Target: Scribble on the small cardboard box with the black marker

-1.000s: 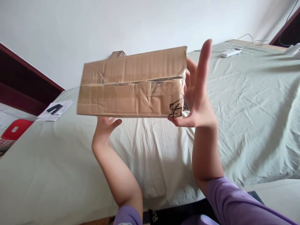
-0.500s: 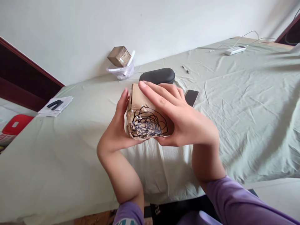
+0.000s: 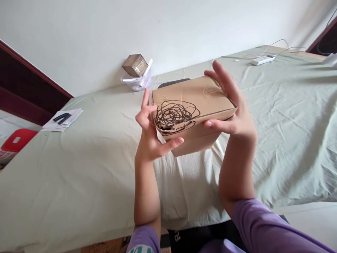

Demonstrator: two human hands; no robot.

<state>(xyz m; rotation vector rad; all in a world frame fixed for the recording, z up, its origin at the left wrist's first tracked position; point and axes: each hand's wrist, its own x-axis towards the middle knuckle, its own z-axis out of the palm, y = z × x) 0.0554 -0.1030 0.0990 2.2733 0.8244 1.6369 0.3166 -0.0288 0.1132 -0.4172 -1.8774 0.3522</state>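
A brown cardboard box (image 3: 189,95) is held up over the cloth-covered table, its broad top face tilted toward me. Black scribbled loops cover the box's left end, where the corner is worn and torn. My left hand (image 3: 151,137) grips that left end, thumb along the front side and index finger raised. At the right end, my right hand (image 3: 234,105) holds the box with its thumb on the front edge and fingers over the far side. Behind the box, only the upper rim of a black case (image 3: 173,83) shows.
A smaller cardboard box (image 3: 135,65) rests on a clear plastic bowl (image 3: 137,82) by the wall. Papers with a black object (image 3: 62,118) lie at the left edge, above a red-lidded container (image 3: 19,140). A white power strip (image 3: 263,60) with cables lies at back right.
The box has been turned so its long side now spans left to right. My right hand has moved to its right end; the phone and pen are now hidden behind.
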